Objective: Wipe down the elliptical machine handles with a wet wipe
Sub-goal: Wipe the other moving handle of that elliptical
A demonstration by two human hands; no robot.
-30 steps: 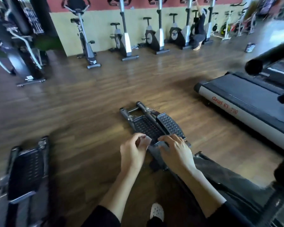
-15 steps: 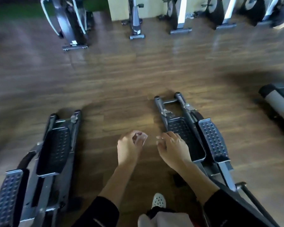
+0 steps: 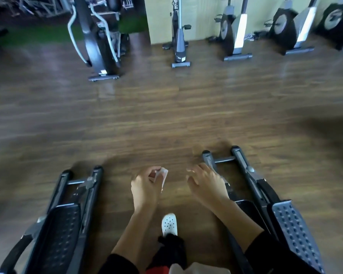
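My left hand (image 3: 146,184) grips a small folded white wet wipe (image 3: 162,176), held above the wooden floor between two elliptical machines. My right hand (image 3: 205,179) hovers a little to the right with loosely curled fingers and holds nothing. An elliptical (image 3: 67,220) lies low at the left with its black pedals, and another elliptical (image 3: 265,194) with grey studded pedals is at the right, partly under my right forearm. No machine handles are in view.
A tall elliptical (image 3: 96,36) stands at the far left and several exercise bikes (image 3: 179,36) line the far wall. Wooden floor (image 3: 166,115) stretches between them and me. My white shoe (image 3: 169,224) is below my hands.
The view has swung left and down; the treadmill has left the frame and a second elliptical appeared at the left. My hands have drawn apart, the wipe staying in my left hand.
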